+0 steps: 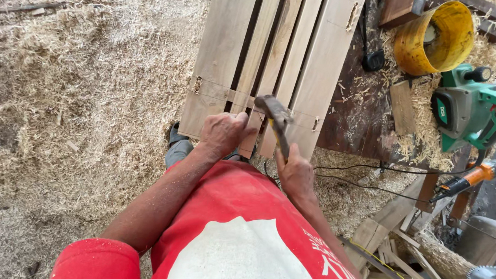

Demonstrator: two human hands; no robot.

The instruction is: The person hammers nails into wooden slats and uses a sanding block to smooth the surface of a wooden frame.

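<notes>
A frame of pale wooden slats [277, 53] leans off the edge of a dark workbench [360, 116], its near end toward me. My left hand [222, 134] grips the bottom end of one slat at the cross rail. My right hand [296, 174] is closed on the handle of a hammer [275, 118], whose dark metal head hangs just over the slat ends beside my left hand. My red shirt fills the lower middle of the view.
Wood shavings cover the floor [76, 109] at left. On the bench stand a yellow bucket [435, 39] on its side and a green electric planer [472, 108]. An orange power tool [476, 178], cables and scrap wood [389, 234] lie at lower right.
</notes>
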